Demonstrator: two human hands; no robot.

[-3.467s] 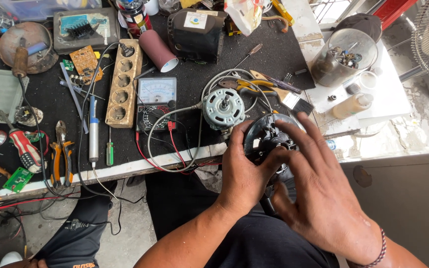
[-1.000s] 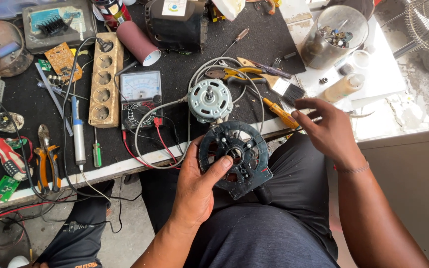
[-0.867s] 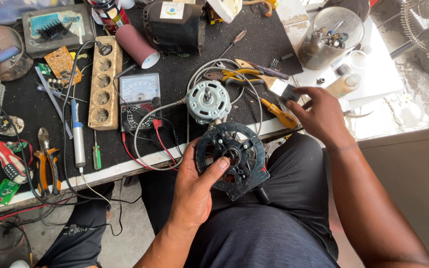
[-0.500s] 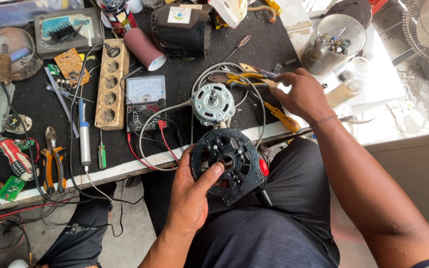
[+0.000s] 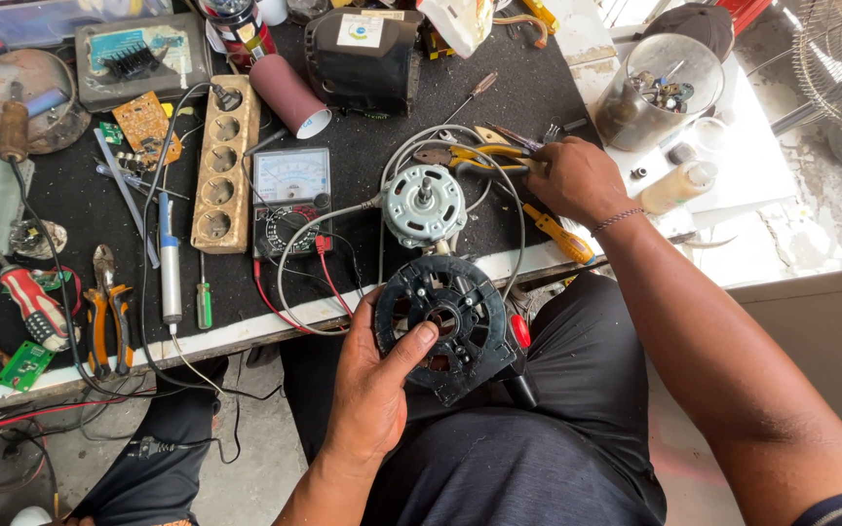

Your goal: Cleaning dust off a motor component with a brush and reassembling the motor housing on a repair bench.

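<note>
My left hand (image 5: 374, 385) holds a round black plastic motor housing (image 5: 450, 321) over my lap, thumb pressed near its central hole. My right hand (image 5: 575, 178) reaches onto the black workbench and rests on yellow-handled pliers (image 5: 472, 154), fingers curled on the handles; whether they are lifted I cannot tell. A small silver motor (image 5: 424, 205) with grey wires lies on the bench between the two hands. A yellow-handled tool (image 5: 559, 234) lies just below my right wrist.
An analog multimeter (image 5: 289, 195) with red leads, a wooden power strip (image 5: 220, 175), a soldering iron (image 5: 170, 268), a green screwdriver (image 5: 204, 304), orange pliers (image 5: 105, 317), a sandpaper roll (image 5: 289, 94), a black motor block (image 5: 363, 58), a jar of parts (image 5: 657, 93), a small bottle (image 5: 676, 185).
My right hand left the housing and moved up and left across the bench to the yellow-handled pliers. My left hand kept the housing over my lap.
</note>
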